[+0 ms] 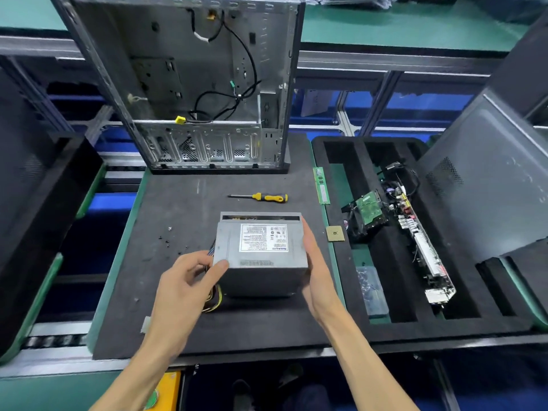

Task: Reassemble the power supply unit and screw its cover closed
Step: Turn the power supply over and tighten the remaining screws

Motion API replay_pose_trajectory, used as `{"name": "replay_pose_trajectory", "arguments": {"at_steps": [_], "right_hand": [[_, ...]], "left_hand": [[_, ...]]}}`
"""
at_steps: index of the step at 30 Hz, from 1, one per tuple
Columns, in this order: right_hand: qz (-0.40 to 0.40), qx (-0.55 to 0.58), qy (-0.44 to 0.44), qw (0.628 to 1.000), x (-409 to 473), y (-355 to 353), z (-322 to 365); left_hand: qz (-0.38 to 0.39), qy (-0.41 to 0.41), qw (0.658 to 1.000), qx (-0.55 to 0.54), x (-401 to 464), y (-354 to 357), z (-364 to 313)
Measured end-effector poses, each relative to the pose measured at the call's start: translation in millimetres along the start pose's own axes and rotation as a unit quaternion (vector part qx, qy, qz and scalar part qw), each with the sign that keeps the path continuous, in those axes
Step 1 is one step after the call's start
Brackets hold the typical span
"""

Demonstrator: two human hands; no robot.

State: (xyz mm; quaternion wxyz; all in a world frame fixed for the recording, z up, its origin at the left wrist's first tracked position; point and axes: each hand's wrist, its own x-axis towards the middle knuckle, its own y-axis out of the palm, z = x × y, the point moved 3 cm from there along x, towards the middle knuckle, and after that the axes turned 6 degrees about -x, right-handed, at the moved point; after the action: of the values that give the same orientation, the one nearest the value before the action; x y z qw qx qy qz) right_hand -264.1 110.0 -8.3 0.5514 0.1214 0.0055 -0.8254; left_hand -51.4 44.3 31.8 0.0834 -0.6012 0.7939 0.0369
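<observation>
A grey metal power supply unit [261, 256] with a white label on its cover sits on the dark foam mat [184, 321]. The cover lies shifted toward me, leaving a narrow gap along the far edge. My left hand [189, 280] grips the near left corner, thumb on the cover. My right hand [314, 262] lies with straight fingers along the unit's right side. Coloured wires [215, 301] come out at the left underside. A yellow-and-black screwdriver [264, 197] lies on the mat beyond the unit. Several small screws [169, 237] are scattered to the left.
An open computer case [207, 84] stands upright at the mat's far end. A RAM stick [321, 186] and a CPU chip [335, 233] lie at the right edge. A black foam tray [341, 155] holds a motherboard [421, 241], a hard drive [369, 212] and a bag.
</observation>
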Motion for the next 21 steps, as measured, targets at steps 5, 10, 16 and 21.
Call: {"name": "replay_pose_trajectory", "arguments": {"at_steps": [5, 10, 16, 21], "right_hand": [[-0.045, 0.025, 0.012, 0.999, 2, -5, 1], [-0.035, -0.006, 0.029, 0.999, 9, -5, 14], [-0.027, -0.015, 0.039, 0.999, 11, -6, 22], [-0.016, -0.024, 0.042, 0.999, 10, -4, 26]], "left_hand": [[0.005, -0.052, 0.999, -0.002, 1, -4, 7], [0.003, -0.085, 0.995, -0.050, 24, 1, 0], [0.081, -0.108, 0.985, -0.104, 39, 22, -2], [0.048, -0.126, 0.982, -0.129, 46, 22, -1]]}}
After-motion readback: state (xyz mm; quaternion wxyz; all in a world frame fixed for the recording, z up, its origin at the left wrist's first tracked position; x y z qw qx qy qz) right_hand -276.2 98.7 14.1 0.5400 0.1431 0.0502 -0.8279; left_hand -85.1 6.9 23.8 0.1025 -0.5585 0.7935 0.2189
